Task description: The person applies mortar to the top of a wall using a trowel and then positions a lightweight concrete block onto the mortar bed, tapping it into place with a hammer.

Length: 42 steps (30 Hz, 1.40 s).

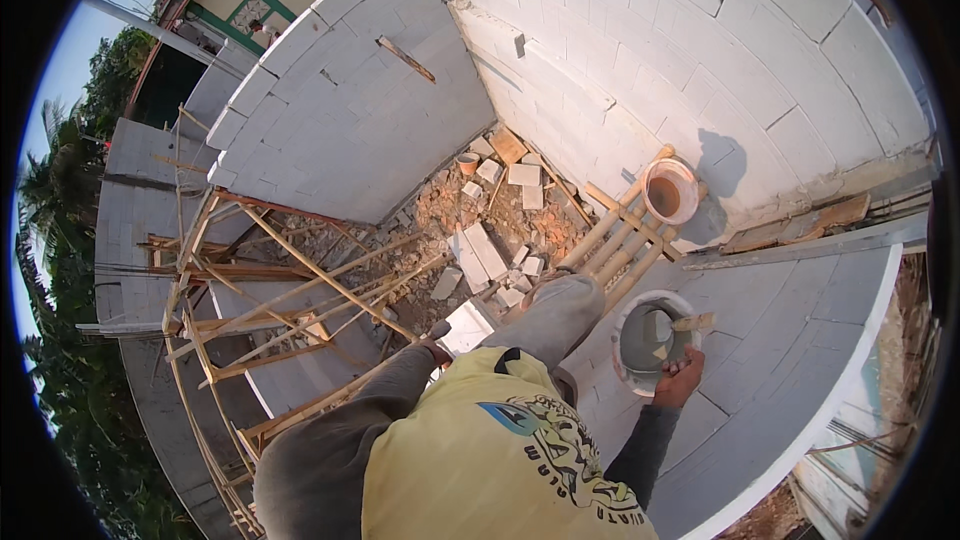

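Note:
My right hand (678,375) is closed at the near right rim of a bucket of grey mortar (640,360), gripping it. A scoop-like tool (659,333) lies in the mortar, and a short pale wooden piece (694,322) crosses the rim just above my fingers. My left hand (436,350) is beside a white block (464,324), its fingers curled around something dark that I cannot make out, partly hidden by my leg.
An orange bucket (668,194) rests on bamboo poles (620,245). Below lie rubble and broken blocks (480,250). Timber scaffolding (310,265) stands at the left. White block walls (340,100) surround the pit, with a distant person (262,35) at the upper left.

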Available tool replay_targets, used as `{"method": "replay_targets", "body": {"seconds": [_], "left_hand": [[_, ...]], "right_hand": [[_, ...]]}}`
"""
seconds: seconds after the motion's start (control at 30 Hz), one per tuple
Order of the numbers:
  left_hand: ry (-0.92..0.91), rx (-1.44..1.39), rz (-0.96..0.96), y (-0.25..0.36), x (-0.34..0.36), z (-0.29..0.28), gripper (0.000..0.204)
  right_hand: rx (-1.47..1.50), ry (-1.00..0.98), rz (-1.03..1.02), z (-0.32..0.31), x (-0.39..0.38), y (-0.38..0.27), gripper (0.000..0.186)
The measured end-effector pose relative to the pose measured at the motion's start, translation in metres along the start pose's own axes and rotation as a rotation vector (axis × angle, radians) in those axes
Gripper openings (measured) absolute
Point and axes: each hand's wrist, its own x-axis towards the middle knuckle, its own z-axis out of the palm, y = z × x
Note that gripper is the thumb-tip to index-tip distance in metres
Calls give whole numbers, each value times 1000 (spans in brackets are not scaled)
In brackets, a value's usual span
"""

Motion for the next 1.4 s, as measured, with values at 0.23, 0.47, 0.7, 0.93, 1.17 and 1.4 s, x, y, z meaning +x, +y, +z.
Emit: {"method": "replay_targets", "body": {"seconds": [0.23, 0.47, 0.7, 0.93, 1.17, 1.4], "left_hand": [[25, 105, 197, 76, 11, -60, 51], [265, 120, 198, 41, 80, -72, 36], [222, 169, 164, 55, 34, -80, 41], [192, 74, -12, 78, 15, -99, 41], [320, 214, 141, 152, -1, -149, 49], [388, 112, 217, 279, 4, -230, 47]], "right_hand": [[35, 34, 117, 55, 106, 47, 14], [95, 170, 249, 91, 241, 115, 17], [184, 153, 264, 133, 353, 205, 16], [195, 173, 204, 131, 416, 255, 18], [-10, 73, 295, 55, 439, 260, 29], [-849, 224, 19, 40, 432, 242, 43]]}}
